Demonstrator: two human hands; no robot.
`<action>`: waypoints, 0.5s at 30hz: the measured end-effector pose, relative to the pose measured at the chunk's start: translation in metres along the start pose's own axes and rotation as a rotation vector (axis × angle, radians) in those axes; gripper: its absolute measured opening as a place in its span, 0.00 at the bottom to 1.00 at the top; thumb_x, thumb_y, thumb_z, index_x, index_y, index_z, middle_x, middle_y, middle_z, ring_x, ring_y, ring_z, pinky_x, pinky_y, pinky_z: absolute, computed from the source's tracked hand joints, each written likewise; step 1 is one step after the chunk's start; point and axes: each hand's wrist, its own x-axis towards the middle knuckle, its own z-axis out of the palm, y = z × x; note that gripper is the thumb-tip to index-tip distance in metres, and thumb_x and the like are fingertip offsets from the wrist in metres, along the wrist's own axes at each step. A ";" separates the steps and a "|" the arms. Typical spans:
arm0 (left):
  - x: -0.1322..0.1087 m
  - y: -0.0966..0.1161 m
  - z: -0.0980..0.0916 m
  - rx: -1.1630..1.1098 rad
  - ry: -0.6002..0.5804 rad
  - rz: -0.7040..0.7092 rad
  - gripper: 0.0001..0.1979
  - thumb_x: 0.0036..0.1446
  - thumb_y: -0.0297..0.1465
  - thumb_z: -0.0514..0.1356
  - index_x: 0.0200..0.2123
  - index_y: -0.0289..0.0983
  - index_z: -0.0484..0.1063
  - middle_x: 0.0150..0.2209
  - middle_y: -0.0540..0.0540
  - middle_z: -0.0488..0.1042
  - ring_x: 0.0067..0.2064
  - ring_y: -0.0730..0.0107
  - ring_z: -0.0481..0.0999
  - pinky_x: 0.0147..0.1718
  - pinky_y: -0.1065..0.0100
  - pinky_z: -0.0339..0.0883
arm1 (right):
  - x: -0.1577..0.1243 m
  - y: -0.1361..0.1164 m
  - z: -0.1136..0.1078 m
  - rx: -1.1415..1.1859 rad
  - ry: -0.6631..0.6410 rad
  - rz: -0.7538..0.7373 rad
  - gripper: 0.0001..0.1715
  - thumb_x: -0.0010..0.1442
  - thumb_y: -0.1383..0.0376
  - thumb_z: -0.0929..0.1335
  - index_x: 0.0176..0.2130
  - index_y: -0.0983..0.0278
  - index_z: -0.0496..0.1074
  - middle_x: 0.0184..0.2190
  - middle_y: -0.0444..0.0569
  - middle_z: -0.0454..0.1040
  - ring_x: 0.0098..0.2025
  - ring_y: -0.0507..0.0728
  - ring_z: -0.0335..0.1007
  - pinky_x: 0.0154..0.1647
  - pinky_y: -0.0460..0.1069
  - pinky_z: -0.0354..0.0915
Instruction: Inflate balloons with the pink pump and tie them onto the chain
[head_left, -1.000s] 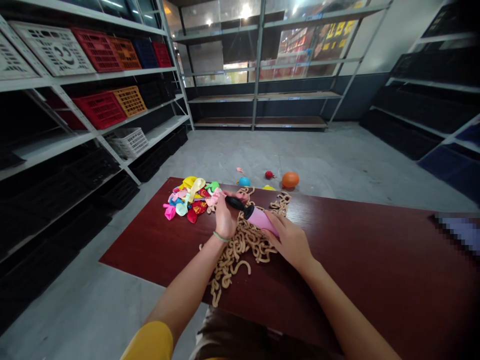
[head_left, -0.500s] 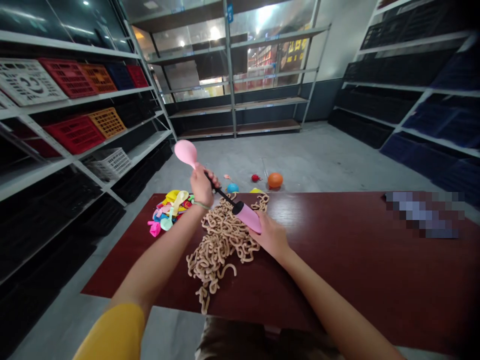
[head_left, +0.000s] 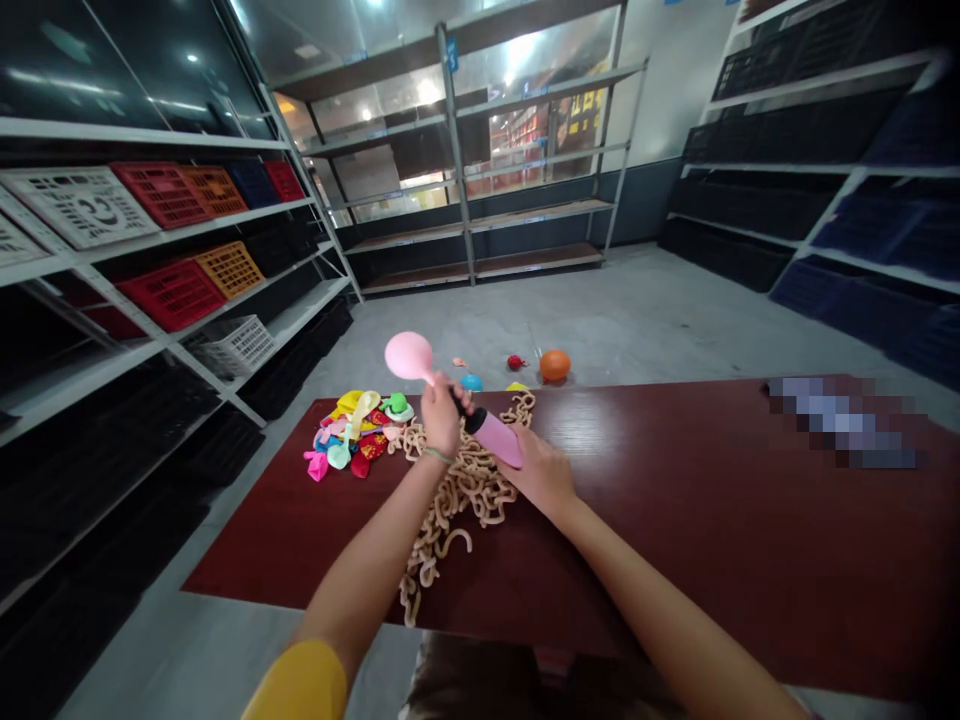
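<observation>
A small, partly inflated pink balloon (head_left: 409, 355) rises from the top of my left hand (head_left: 442, 418). That hand is closed around the balloon's neck and the black end of a hand balloon pump (head_left: 496, 440). The pump's pink barrel points down to the right, and my right hand (head_left: 541, 475) is wrapped round its lower end. Only a little black shows between the barrel and my left fingers. Beneath both hands spreads a pile of tan, curled, long twisting balloons or similar soft pieces (head_left: 476, 490), whose exact kind I cannot tell.
Several flat, colourful balloons (head_left: 349, 430) lie left on the dark red table (head_left: 675, 520). Beyond its far edge, an orange balloon (head_left: 555, 365), a small red one (head_left: 515, 362) and a blue one (head_left: 472, 383) rest on the floor. Shelves with crates (head_left: 172, 290) flank the left side.
My left hand has moved right and down towards the right hand, bringing the pink balloon along. The pump's black rod, drawn out before, is now mostly pushed in. The view has shifted slightly.
</observation>
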 end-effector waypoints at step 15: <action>0.020 0.033 -0.010 -0.040 0.182 0.105 0.17 0.56 0.42 0.59 0.27 0.40 0.55 0.19 0.57 0.57 0.16 0.81 0.58 0.16 0.76 0.51 | -0.002 -0.001 0.007 -0.021 0.001 -0.003 0.26 0.54 0.60 0.70 0.52 0.61 0.66 0.41 0.50 0.77 0.39 0.58 0.73 0.34 0.48 0.60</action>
